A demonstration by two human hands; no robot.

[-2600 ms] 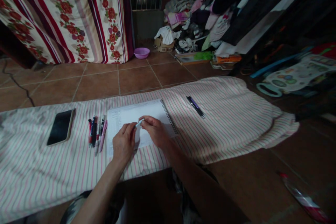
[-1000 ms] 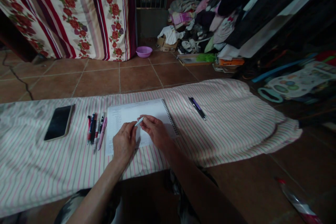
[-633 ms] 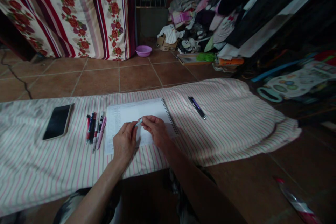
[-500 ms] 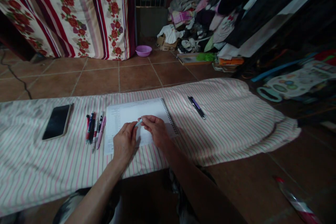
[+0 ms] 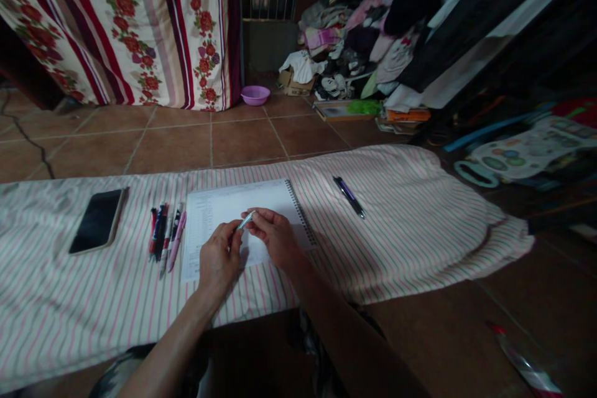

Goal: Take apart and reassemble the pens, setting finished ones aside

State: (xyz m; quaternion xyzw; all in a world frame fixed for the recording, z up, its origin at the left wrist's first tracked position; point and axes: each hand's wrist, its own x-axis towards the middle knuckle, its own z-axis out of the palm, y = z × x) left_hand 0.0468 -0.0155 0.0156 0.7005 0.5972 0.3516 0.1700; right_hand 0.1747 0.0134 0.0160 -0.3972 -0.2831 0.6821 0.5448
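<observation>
A slim pale-blue pen [image 5: 246, 220] is held slantwise between both sets of fingertips. My left hand [image 5: 219, 255] pinches its lower end, and my right hand [image 5: 275, 236] grips the upper end. Both hands are closed, over the lower middle of an open spiral notebook [image 5: 261, 191] with a white page and printed lines at its left. The fingers partly hide the pen, so its tip cannot be made out. Left of the notebook lie several pens [image 5: 166, 239] side by side, the nearest one pink. A black and purple pen [image 5: 349, 196] rests to the right of the spiral.
A smartphone [image 5: 97, 222] lies at the left on the striped cloth [image 5: 420, 217] covering the low surface. Beyond are a tiled floor [image 5: 177, 143], a flowered curtain [image 5: 153, 25], a purple basin [image 5: 255, 95] and a heap of clothes [image 5: 364, 37]. A bottle [image 5: 525, 364] lies low right.
More of the pale-blue pen shows between my fingers, and my fingertips sit slightly farther apart on it. The view has shifted a little; the other things keep their places.
</observation>
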